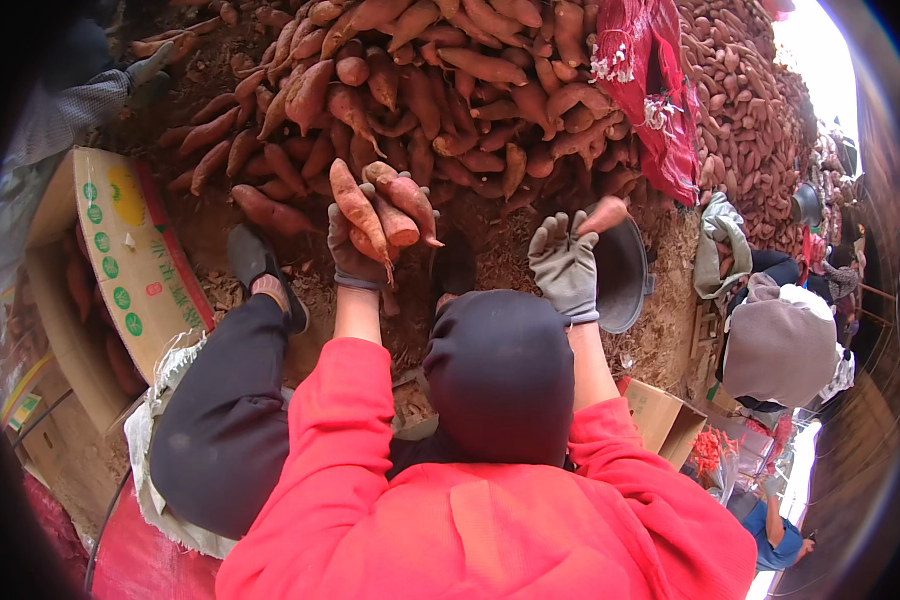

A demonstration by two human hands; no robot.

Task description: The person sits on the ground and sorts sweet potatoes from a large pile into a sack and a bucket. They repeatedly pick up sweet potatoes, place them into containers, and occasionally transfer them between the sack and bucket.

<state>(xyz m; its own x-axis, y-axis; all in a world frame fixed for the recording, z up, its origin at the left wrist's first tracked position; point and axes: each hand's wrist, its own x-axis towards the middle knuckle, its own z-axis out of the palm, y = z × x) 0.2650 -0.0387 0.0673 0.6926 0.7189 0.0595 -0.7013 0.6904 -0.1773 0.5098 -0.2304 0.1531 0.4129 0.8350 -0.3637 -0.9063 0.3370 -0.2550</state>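
My left hand, in a dirty grey work glove, is palm up around several sweet potatoes. One of them shows a blunt, cut-looking end. My right hand, also gloved, has its palm up and fingers extended. A single reddish sweet potato is at the tips of its thumb and forefinger, over the rim of a dark round basin; whether it still touches the glove is unclear. Beyond both hands rises a large heap of sweet potatoes.
On the left, an open cardboard box holds sweet potatoes. A red mesh sack hangs over the heap. Another cardboard box stands at right. A co-worker's gloved hand shows upper left; another person is at right.
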